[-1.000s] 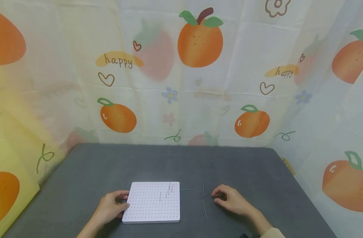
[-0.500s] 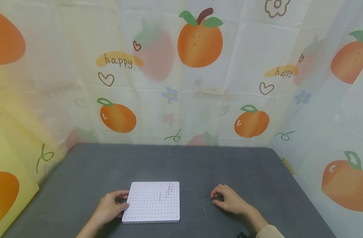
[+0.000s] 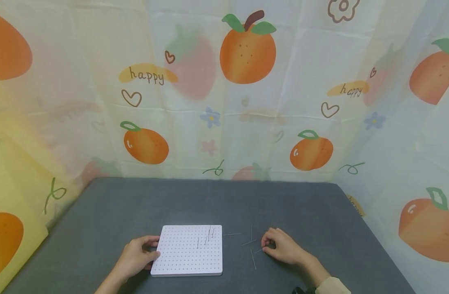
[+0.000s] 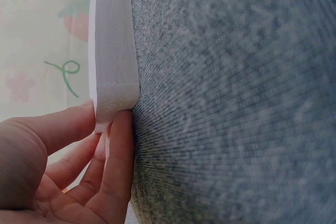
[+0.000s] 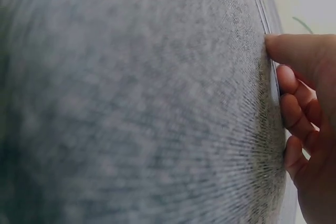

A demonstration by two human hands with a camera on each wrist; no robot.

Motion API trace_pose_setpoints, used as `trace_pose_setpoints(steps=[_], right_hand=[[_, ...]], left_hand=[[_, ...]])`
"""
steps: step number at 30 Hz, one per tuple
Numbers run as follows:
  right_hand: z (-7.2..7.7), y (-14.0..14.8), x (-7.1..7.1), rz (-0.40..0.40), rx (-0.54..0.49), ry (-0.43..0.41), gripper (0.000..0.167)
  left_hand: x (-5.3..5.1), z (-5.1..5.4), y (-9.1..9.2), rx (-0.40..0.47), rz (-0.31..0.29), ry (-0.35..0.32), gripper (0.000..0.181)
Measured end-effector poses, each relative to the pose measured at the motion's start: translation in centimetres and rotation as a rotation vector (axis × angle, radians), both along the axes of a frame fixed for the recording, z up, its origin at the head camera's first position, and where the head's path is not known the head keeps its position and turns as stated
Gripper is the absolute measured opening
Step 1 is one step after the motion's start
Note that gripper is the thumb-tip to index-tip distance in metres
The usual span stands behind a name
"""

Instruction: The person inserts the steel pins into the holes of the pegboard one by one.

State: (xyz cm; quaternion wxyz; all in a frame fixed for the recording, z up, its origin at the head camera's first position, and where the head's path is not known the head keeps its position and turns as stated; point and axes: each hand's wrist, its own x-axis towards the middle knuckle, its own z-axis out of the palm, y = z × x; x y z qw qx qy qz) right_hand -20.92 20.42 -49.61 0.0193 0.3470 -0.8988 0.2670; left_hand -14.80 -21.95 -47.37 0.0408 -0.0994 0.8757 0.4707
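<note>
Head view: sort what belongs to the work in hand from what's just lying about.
Likely part of the work:
white perforated board, gripped by the left hand
thin rods standing in it
loose rods near the right hand

Likely just there:
dark table underneath
fruit-print curtain
dark object cut off at the bottom edge

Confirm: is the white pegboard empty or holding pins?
Not empty: several thin pins stick up from the white pegboard, in both head and left wrist views.

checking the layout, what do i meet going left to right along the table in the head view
Bare left hand, white square perforated board with rounded corners, thin greyish pin lying sideways, scattered thin greyish pins, bare right hand, cream sleeve cuff
</note>
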Motion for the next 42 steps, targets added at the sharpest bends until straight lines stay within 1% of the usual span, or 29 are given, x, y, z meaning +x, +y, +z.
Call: trace_pose_setpoints(steps=[2, 5, 12, 17, 20, 22, 24, 26, 28, 30, 34, 38, 42], right_hand=[[0.0, 0.0, 0.0, -0.001, 0.008, 0.0, 0.012], [0.1, 0.1, 0.0, -0.004, 0.017, 0.001, 0.013], [0.7, 0.1, 0.2, -0.007, 0.031, -0.032, 0.016], [0.9, 0.2, 0.2, -0.011, 0.047, -0.05, 0.016], [1.0, 0.2, 0.0, -0.034, 0.045, -0.111, 0.013], [1.1, 0.3, -0.1, -0.051, 0.03, -0.169, 0.01], [1.1, 0.3, -0.1, -0.064, 0.007, -0.213, 0.008], [1.1, 0.3, -0.1, -0.067, -0.013, -0.236, 0.007], [1.0, 0.3, 0.0, -0.063, -0.03, -0.234, 0.006], [0.9, 0.4, 0.0, -0.056, -0.047, -0.244, 0.006], [0.8, 0.5, -0.1, -0.035, -0.077, -0.241, 0.013], [0.9, 0.5, 0.0, -0.017, -0.098, -0.186, 0.017], [1.1, 0.1, 0.1, -0.03, -0.111, -0.137, 0.015]], left_hand=[[0.0, 0.0, 0.0, -0.002, -0.007, 0.002, 0.045], [0.0, 0.1, 0.0, 0.001, 0.004, -0.004, 0.045], [0.0, 0.0, 0.1, 0.001, 0.007, -0.005, 0.045], [0.0, 0.0, 0.1, -0.002, -0.004, 0.01, 0.045], [0.0, 0.0, 0.1, -0.003, -0.004, 0.01, 0.045], [0.0, 0.0, 0.0, -0.009, -0.011, 0.006, 0.046], [0.0, -0.1, 0.0, -0.008, -0.005, 0.004, 0.046], [-0.1, -0.1, -0.1, -0.008, -0.011, 0.007, 0.046], [-0.1, -0.1, -0.1, -0.007, 0.0, 0.003, 0.046], [0.0, -0.1, -0.1, -0.006, -0.009, 0.009, 0.047], [0.1, 0.0, -0.1, -0.006, -0.002, 0.006, 0.046], [0.0, 0.0, 0.0, -0.008, 0.009, 0.001, 0.045], [0.0, 0.0, -0.1, -0.017, 0.004, -0.004, 0.045]])
